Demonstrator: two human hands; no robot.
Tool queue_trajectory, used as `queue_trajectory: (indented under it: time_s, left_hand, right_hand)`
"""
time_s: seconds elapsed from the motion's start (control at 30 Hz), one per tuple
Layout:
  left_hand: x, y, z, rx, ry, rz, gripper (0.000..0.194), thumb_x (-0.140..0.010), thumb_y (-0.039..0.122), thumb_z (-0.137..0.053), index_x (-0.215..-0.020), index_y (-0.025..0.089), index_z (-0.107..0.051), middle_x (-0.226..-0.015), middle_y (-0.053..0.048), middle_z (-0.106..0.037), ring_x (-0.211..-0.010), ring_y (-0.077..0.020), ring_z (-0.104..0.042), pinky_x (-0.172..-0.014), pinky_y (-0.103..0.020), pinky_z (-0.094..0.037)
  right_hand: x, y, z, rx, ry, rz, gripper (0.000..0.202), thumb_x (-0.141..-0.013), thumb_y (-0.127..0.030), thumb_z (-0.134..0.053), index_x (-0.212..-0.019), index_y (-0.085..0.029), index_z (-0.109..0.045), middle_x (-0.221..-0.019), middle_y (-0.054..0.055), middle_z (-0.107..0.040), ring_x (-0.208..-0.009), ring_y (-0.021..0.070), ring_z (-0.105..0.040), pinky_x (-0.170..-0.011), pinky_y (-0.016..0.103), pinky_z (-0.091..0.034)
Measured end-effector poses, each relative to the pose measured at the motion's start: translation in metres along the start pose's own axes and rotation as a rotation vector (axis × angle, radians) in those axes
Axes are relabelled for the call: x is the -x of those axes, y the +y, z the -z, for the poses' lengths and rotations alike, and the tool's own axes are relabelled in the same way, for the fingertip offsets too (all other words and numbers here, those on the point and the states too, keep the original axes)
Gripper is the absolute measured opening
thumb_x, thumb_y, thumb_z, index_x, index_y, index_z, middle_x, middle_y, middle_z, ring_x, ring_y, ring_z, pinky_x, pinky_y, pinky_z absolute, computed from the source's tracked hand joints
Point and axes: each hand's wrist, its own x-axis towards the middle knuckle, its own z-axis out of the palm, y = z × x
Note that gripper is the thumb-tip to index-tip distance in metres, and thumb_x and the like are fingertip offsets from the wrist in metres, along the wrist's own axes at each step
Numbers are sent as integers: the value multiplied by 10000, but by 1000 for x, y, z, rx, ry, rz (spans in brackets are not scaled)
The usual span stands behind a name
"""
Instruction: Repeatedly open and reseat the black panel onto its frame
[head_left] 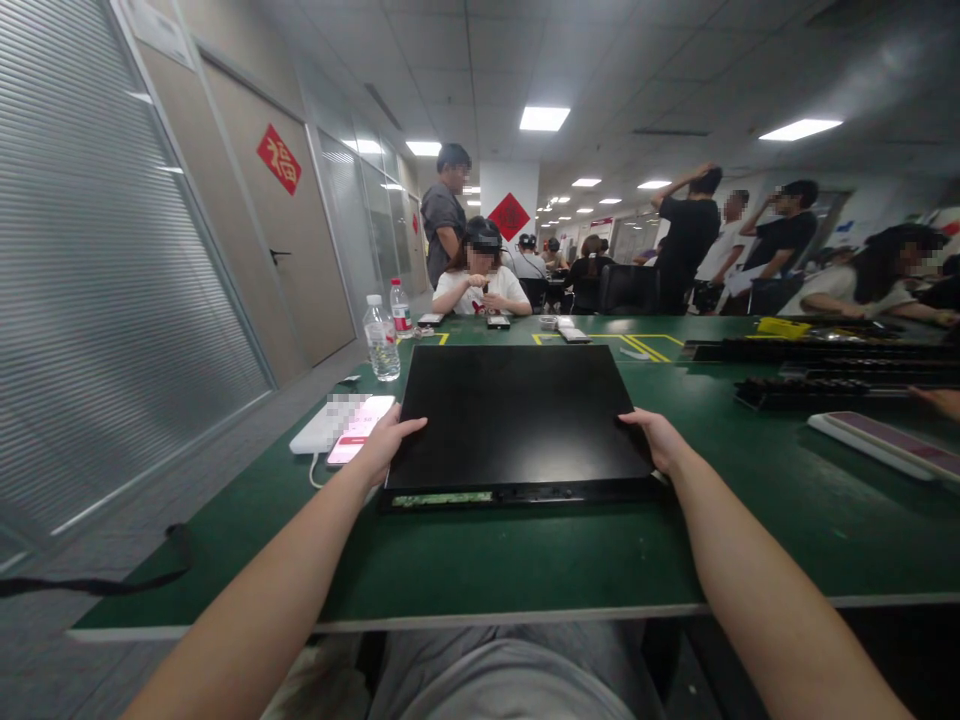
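A flat black metal case, like an electronics chassis, rests on the green table in front of me. Along its near edge a slot shows a strip of green circuit board. My left hand grips the case's left side, thumb on the top face and fingers down the side. On the opposite side my right hand grips it likewise, with the thumb over the top edge. The fingertips of both hands are hidden beside or under the case. Just left of my left hand lies a lit phone.
A white box-like device with a cable sits beside the phone. Two water bottles, one clear and one red-labelled, stand behind. Long black rails and a pinkish-topped white bar lie right. A person sits across the green table.
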Motion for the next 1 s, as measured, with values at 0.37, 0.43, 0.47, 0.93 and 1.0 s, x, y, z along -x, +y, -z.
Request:
queue_trajectory:
  time_s: [0.37,0.43,0.47,0.93,1.0]
  left_hand:
    - [-6,-1,5,-119,58,-49,506,-599,213,-885,-1057,198,-669,-976,-71,-802,-882,-290,-783,-765,-386,-630]
    - [-7,-1,6,-124,59,-38,509,-600,213,-879,-1066,203,-675,-988,-72,-804,-893,-294,-784,-767,-385,-628]
    - [-7,-1,7,-126,58,-29,509,-596,213,-878,-1064,204,-678,-990,-73,-806,-896,-296,-784,-765,-385,-627]
    - [-18,5,22,-180,69,59,329,-589,246,-862,-885,224,-717,-774,-52,-792,-650,-282,-748,-608,-363,-583]
    - [-16,7,22,-166,79,58,339,-587,249,-852,-903,216,-731,-793,-54,-798,-663,-282,-751,-625,-370,-590]
  right_hand:
    - [-10,8,-4,38,48,0,350,-609,-172,-715,-954,-224,-694,-800,49,-769,-685,259,-722,-625,375,-580]
    - [-11,8,-3,62,53,-1,357,-606,-168,-721,-958,-222,-697,-786,47,-764,-682,262,-724,-628,378,-583]
    - [-10,8,-3,67,50,-6,361,-607,-169,-722,-964,-220,-699,-780,48,-763,-675,265,-724,-624,381,-584]
    - [-8,-3,-4,93,-8,-125,151,-681,-152,-709,-815,-220,-705,-801,80,-774,-682,250,-731,-624,358,-604]
    - [-11,0,-1,106,18,-107,112,-698,-147,-713,-782,-219,-702,-790,79,-770,-673,238,-723,-594,332,-594]
